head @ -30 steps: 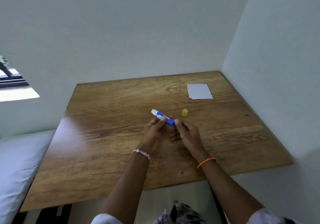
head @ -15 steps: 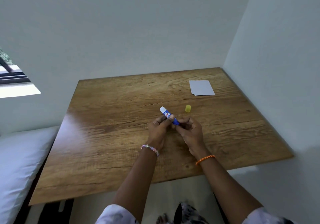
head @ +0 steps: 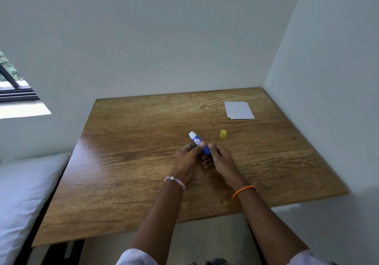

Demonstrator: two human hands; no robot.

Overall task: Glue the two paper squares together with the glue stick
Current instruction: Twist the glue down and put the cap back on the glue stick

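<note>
Both hands, left hand (head: 189, 155) and right hand (head: 220, 158), pinching uncapped glue stick (head: 199, 142); yellow cap (head: 223, 134) nearby.

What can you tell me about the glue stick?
The glue stick is a slim blue tube with a white label and a white end pointing up and away. It is tilted above the wooden table. The left hand pinches its middle and the right hand grips its lower end. Its yellow cap stands apart on the table.
</note>
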